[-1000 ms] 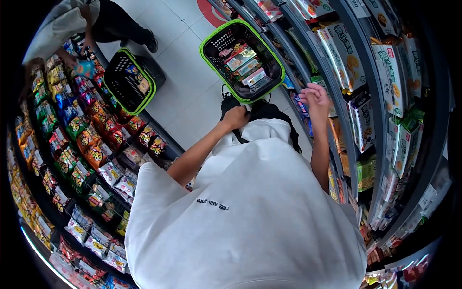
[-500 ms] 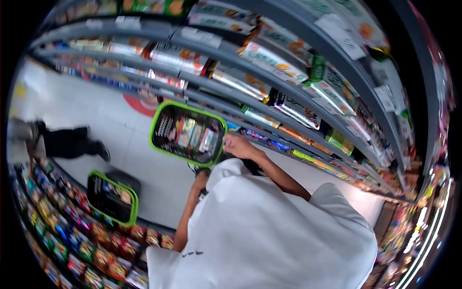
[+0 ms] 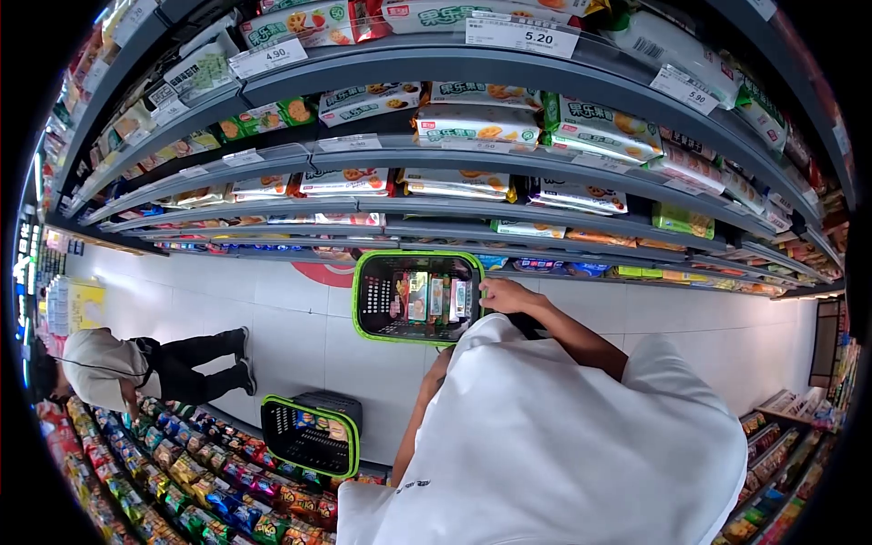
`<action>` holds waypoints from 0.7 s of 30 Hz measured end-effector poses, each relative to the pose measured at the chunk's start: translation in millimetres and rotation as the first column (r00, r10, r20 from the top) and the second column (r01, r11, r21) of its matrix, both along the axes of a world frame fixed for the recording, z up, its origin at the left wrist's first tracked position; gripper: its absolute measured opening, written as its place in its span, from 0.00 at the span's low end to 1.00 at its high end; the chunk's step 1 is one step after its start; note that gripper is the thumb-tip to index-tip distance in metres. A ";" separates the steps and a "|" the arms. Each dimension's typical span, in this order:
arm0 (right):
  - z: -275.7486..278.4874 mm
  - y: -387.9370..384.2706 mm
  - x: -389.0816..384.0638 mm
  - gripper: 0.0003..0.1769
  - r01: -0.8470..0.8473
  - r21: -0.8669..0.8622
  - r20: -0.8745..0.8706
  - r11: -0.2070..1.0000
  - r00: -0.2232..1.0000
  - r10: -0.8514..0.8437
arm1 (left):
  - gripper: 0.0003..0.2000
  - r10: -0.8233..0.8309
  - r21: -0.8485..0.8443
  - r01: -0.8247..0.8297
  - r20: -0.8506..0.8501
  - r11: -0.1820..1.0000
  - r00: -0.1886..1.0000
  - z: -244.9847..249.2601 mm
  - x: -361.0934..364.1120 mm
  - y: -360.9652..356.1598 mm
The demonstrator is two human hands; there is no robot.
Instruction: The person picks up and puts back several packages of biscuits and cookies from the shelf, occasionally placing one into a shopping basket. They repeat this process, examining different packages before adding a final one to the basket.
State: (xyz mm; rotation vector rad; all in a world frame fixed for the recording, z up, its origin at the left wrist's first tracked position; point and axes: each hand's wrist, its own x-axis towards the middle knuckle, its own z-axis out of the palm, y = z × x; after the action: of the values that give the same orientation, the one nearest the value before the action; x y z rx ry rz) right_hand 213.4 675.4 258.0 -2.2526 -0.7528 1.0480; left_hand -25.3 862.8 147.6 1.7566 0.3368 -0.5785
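In front of my white shirt is a black shopping basket with a bright green rim. Several small packaged snacks lie inside it. My right hand is closed on the right end of the basket's rim, fingers curled. My left hand is just below the basket's lower edge, partly covered by my shirt; its fingers are hidden.
Shelves of packaged biscuits with price tags run across the top. A second green-rimmed basket stands at lower left beside rows of snack bags. Another person bends over those bags at the left.
My view has turned and sharpened, so the shelves now run level across the top. Both baskets and the other person appear further right and lower. My right hand stays at the basket's rim.
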 end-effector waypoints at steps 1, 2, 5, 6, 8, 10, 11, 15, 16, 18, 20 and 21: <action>1.9 -2.3 -1.6 0.27 0.003 -0.025 -0.019 1.000 1.000 -0.003 | 0.21 -0.012 0.002 0.012 -0.005 1.000 1.000 -0.8 -2.3 -0.2; -3.0 -5.4 -3.6 0.27 -0.003 -0.027 -0.022 1.000 1.000 0.002 | 0.21 -0.017 -0.002 0.017 -0.009 1.000 1.000 -2.3 -4.3 -0.8; -14.7 -11.3 -11.8 0.25 -0.038 -0.062 0.050 0.997 0.998 0.041 | 0.21 -0.031 -0.009 0.031 -0.023 0.999 0.999 -8.3 -12.7 -4.2; -15.5 -12.6 -14.5 0.25 -0.025 -0.069 0.033 0.997 0.999 0.027 | 0.21 -0.036 -0.010 0.036 -0.027 0.999 0.999 -11.8 -15.5 -5.2; -17.5 -14.7 -18.5 0.25 -0.025 -0.089 0.014 0.996 1.000 0.027 | 0.21 -0.043 -0.019 0.042 -0.032 0.999 0.999 -19.9 -20.9 -9.9; -25.7 -16.8 -21.7 0.25 -0.045 -0.110 0.010 0.993 0.999 0.046 | 0.21 -0.052 -0.028 0.051 -0.032 0.998 0.998 -30.8 -25.9 -14.8; -30.0 -17.0 -22.8 0.25 -0.070 -0.128 0.004 0.989 0.997 0.071 | 0.20 -0.053 -0.029 0.052 -0.035 0.998 0.998 -36.9 -28.7 -18.3; -50.8 -22.6 -25.2 0.24 -0.089 -0.120 -0.037 0.989 0.996 0.085 | 0.20 -0.022 0.111 0.024 -0.022 0.994 1.000 -126.3 -49.2 -43.4; -57.5 -23.0 -28.2 0.23 -0.070 -0.098 -0.057 0.993 0.996 0.064 | 0.21 -0.059 0.272 0.034 0.084 0.962 0.995 -153.7 -60.8 -56.4; -65.5 -26.5 -26.3 0.24 -0.110 -0.120 -0.161 0.987 0.983 0.090 | 0.22 0.002 0.169 0.010 -0.074 0.986 0.997 -83.0 -50.5 -47.2; -70.0 -28.0 -31.3 0.24 -0.109 -0.169 -0.163 0.980 0.983 0.081 | 0.23 0.165 0.083 -0.148 -0.273 0.985 0.948 -88.8 -54.6 -55.5; -68.5 -26.1 -34.1 0.24 -0.139 -0.201 -0.165 0.970 0.981 0.107 | 0.23 0.148 0.080 -0.128 -0.363 0.989 0.920 -71.1 -52.8 -51.8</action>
State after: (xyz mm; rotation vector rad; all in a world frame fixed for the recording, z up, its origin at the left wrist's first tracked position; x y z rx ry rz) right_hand 179.3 649.3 189.5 -2.2907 -0.7541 1.4033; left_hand -78.0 810.9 76.5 1.6549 0.7394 -0.8038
